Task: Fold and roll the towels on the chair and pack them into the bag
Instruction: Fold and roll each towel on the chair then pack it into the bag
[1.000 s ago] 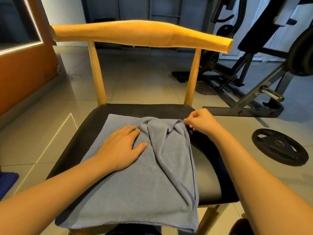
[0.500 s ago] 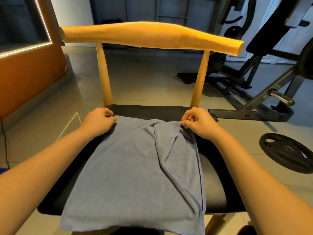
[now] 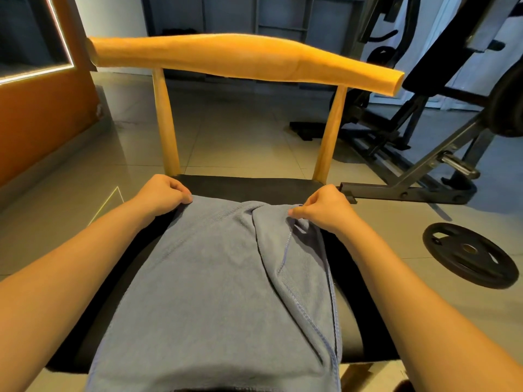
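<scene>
Here, both hands keep a tight grip, the left hand (image 3: 162, 195) and right hand (image 3: 325, 209) each pinching a far corner of the grey towel (image 3: 215, 292), which lies lengthwise across the chair (image 3: 246, 59) seat, running from backrest to front edge.

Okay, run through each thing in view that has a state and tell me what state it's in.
towel: spread on the chair, right side folded over, near edge hanging off the front.
left hand: grips the towel's far left corner.
right hand: pinches the towel's far right corner.
chair: upright, seat partly covered.
weight plate: lying flat on the floor, right of the chair.
</scene>
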